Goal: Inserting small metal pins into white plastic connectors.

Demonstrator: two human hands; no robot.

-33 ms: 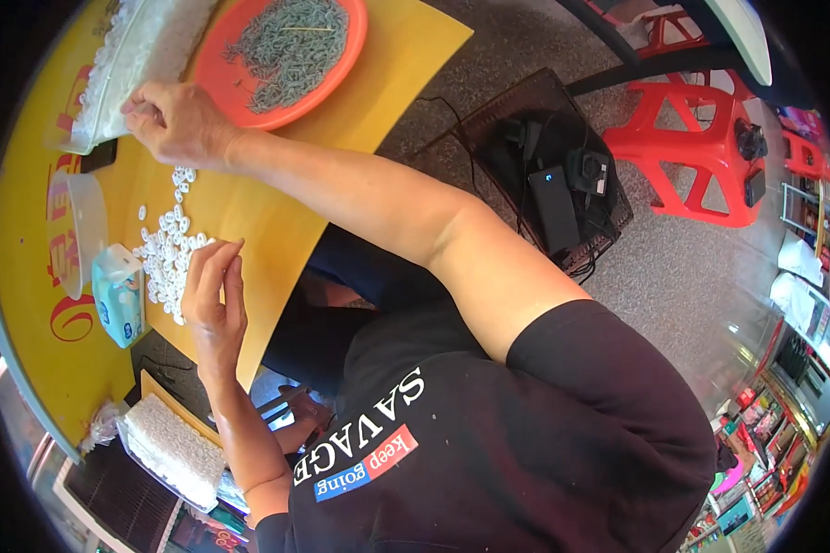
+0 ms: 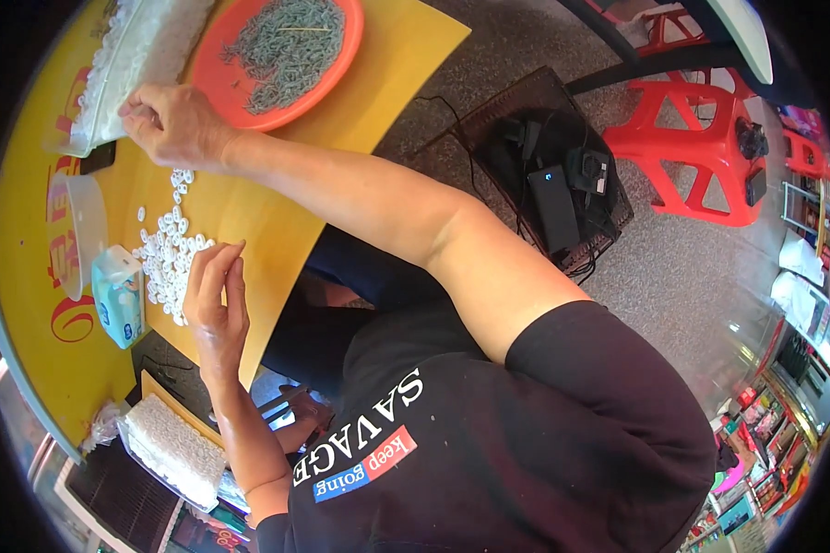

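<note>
At the upper left of the yellow table, my right hand (image 2: 171, 127) has its fingers curled together beside a clear bin (image 2: 101, 97) full of small white plastic pieces. Anything in its fingertips is too small or hidden to make out. My left hand (image 2: 217, 300) is bent upward at the table edge, thumb and fingers drawn together; what they hold, if anything, cannot be made out. Just beyond it lies a loose pile of small white oval pieces (image 2: 166, 263). A red-orange basin (image 2: 352, 46) beyond my right wrist holds many small grey screw-like pieces (image 2: 290, 55).
A blue tissue pack (image 2: 118, 300) and a translucent container (image 2: 88, 230) stand left of the pile. A dark flat object (image 2: 99, 158) lies by the bin. Below left is a tray of white pieces (image 2: 171, 447). To the right are black devices (image 2: 553, 203) and a red stool (image 2: 682, 147).
</note>
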